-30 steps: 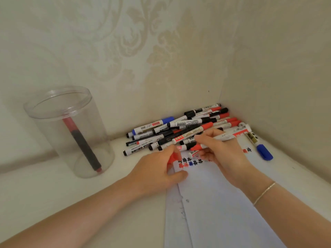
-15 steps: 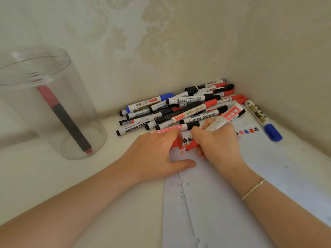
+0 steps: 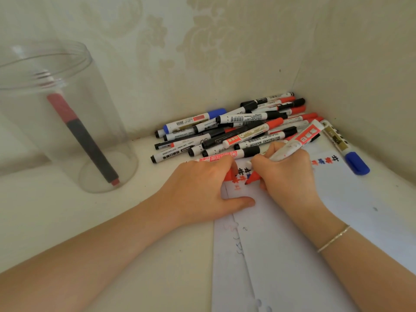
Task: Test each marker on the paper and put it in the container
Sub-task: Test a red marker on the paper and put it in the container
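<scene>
One uncapped red-tipped whiteboard marker with a white barrel (image 3: 290,146) is gripped in the right hand (image 3: 286,174) in a writing grasp, with its nib on or just above the white paper sheet (image 3: 292,233), beside a cluster of red, black and blue test marks (image 3: 242,174). The long axis of the marker runs from the nib, low and to the left, up and away to the right toward the wall corner. The left hand (image 3: 207,190) lies on the left margin of the sheet, its fingers curled over a red cap (image 3: 228,176).

The clear plastic cylindrical container (image 3: 67,122) stands upright well to the left on the white worktop (image 3: 56,210), beyond the left hand, holding one red-and-black marker (image 3: 83,140). Judged from this layout, recapping comes first, then a leftward carry across the sheet. The left hand is nearer the container. The untested pile of markers (image 3: 236,131) lies just behind both hands.
</scene>
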A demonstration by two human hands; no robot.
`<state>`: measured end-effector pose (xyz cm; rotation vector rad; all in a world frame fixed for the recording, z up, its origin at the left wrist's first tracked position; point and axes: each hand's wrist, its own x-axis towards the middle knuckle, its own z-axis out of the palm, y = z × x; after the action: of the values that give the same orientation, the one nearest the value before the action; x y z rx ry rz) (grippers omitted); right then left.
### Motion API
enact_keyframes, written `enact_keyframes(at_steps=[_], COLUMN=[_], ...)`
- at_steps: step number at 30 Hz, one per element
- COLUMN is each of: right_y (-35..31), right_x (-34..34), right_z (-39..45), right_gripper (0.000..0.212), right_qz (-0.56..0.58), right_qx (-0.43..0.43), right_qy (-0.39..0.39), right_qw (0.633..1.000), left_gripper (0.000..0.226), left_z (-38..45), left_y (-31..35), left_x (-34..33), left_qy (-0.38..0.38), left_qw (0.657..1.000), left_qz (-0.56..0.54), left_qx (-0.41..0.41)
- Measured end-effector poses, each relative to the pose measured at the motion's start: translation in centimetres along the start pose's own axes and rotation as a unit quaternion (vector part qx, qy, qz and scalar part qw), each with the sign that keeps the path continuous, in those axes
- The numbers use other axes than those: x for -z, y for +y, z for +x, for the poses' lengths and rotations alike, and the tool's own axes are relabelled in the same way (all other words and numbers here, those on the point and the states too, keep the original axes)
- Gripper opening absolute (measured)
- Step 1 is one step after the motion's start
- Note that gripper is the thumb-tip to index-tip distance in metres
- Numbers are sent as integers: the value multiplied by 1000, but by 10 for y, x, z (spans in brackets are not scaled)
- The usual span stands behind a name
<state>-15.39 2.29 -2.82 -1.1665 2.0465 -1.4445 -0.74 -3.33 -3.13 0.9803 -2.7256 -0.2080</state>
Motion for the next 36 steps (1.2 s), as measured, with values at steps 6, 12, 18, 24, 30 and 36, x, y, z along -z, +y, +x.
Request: enact_keyframes(at_steps=[6,12,18,24,30,36], right_y=[0,0,2,2,4,3], right_x=[-3,-1,-5,-3,-7,-5], right_z=[-1,0,1,1,1,0], right_gripper=[21,22,23,22,24,29], right_qz=[0,9,2,11,6,-1], right_qx=[15,9,15,6,25,23], right_qy=[-6,0,1,-5,11,-13], right_qw=[1000,1000,1000,1000,1000,1000], left_gripper=[64,62,63,62,62,62], left_z=[0,0,0,0,0,-1], left_y=[1,2,1,2,3,4], left_x=[1,2,1,1,2,3], left_qy=[-9,-18,-13,-14,-22,-32], left_qw=[1000,1000,1000,1000,999,999], left_qz=[-1,-4,-10,-18,-21,-19], left_qx=[8,11,12,19,21,29])
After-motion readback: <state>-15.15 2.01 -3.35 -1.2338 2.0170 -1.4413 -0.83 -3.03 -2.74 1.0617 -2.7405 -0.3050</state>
